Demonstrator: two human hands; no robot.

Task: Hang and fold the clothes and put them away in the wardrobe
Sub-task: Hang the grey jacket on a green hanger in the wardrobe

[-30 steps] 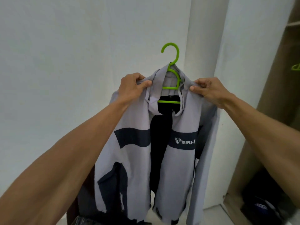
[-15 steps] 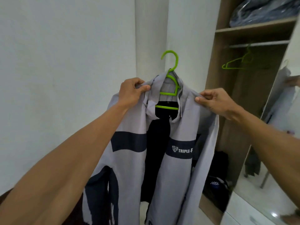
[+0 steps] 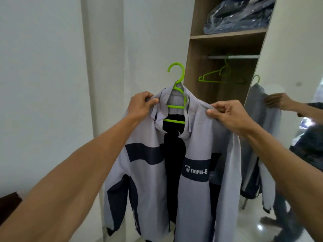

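Held up a light-grey jacket with dark navy panels and a white "TRIPLE-F" chest logo (image 3: pixel 150 172), front hanging open, on a bright green plastic hanger (image 3: pixel 175 106). Pinched the cloth of one shoulder, just beside the collar, with the left hand (image 3: pixel 141 105), fingers curled and thumb pressed onto the fabric. Pinched the other shoulder with the right hand (image 3: pixel 229 117), thumb and fingertips closed on a raised fold. Carried the jacket in the air in front of the open wooden wardrobe (image 3: pixel 197 67), hook standing free above the collar and apart from the metal rail (image 3: pixel 244 57). Faced a second, bare green hanger (image 3: pixel 215 75) on that rail, under a shelf of plastic-wrapped blue garments (image 3: pixel 236 16). Caught jacket and hand reflected in the mirrored door (image 3: pixel 288 67) at the right.
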